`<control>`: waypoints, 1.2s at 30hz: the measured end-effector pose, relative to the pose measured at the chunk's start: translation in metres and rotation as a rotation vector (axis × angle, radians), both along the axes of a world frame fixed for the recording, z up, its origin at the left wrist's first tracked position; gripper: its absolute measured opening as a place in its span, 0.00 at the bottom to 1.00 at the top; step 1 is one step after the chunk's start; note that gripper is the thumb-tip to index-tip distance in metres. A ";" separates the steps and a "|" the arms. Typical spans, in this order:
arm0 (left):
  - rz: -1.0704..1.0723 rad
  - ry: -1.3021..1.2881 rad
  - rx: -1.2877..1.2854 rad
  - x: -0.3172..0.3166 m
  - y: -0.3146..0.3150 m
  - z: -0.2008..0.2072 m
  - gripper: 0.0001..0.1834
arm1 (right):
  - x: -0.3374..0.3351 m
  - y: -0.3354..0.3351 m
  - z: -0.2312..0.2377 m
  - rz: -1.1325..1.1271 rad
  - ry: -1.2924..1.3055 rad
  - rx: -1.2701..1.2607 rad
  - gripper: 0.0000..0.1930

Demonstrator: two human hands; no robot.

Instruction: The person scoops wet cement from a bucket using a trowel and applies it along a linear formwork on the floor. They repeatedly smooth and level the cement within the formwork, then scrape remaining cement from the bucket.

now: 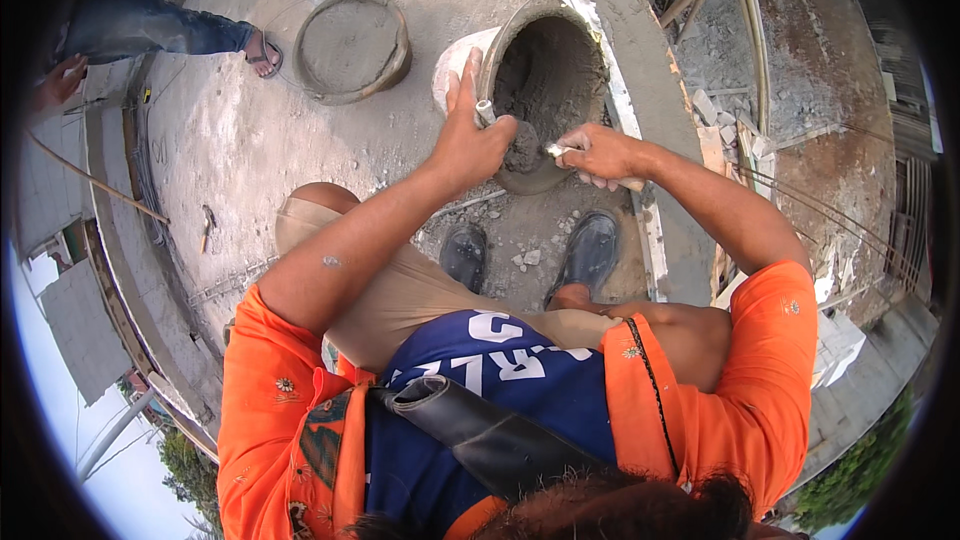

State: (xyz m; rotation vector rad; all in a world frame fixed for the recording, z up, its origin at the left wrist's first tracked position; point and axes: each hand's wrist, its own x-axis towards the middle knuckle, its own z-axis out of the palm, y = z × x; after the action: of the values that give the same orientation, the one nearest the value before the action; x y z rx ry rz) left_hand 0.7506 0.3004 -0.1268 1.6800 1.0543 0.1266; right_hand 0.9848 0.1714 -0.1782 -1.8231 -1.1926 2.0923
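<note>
A bucket (pixel 462 68) is tilted between my boots and a board edge, its inside coated with wet grey mortar (pixel 545 60). My left hand (pixel 470 138) is closed at the bucket's near left rim, around a short pale tube that looks like the grip of its handle. In my right hand (pixel 600 155) is a trowel (pixel 523 152), its handle end showing below my fingers. The trowel's mortar-covered blade points left into the bucket's mouth, close to my left hand's fingers.
A second bucket (pixel 350 45) full of grey mortar stands to the left. Beyond it are another person's legs (pixel 170 25) and sandalled feet. A fresh mortar strip (pixel 655 70) runs along the white board on the right. Rubble (pixel 530 258) lies between my boots (pixel 585 250).
</note>
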 end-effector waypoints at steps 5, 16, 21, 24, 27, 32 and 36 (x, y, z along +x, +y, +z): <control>0.208 -0.044 -0.220 0.001 0.004 0.003 0.54 | 0.011 -0.049 0.019 -0.211 0.088 0.098 0.26; 0.530 -0.170 -0.331 -0.006 0.027 0.008 0.32 | 0.112 0.010 0.083 -0.724 -0.182 0.475 0.27; 0.431 -0.165 -0.308 0.009 0.025 0.009 0.36 | 0.170 0.116 -0.023 -0.482 -0.933 0.745 0.25; 0.495 -0.145 -0.312 0.006 0.023 0.014 0.34 | 0.175 0.131 -0.034 -0.415 -0.905 0.556 0.26; 0.555 -0.082 -0.357 -0.003 0.024 0.018 0.28 | 0.168 0.092 -0.031 -0.428 -0.866 0.653 0.27; 0.581 -0.026 -0.343 -0.014 0.029 0.014 0.19 | 0.219 0.015 0.001 -0.725 0.172 0.248 0.26; 0.543 -0.022 -0.336 -0.013 0.033 0.012 0.16 | 0.214 0.000 0.005 -0.904 0.474 0.175 0.23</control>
State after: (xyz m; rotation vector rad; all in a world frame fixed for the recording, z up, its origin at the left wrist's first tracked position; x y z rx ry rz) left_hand 0.7373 0.3330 -0.1150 1.0627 1.4087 0.3000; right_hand 1.1985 0.1717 -0.1735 -1.2922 -0.3067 1.6464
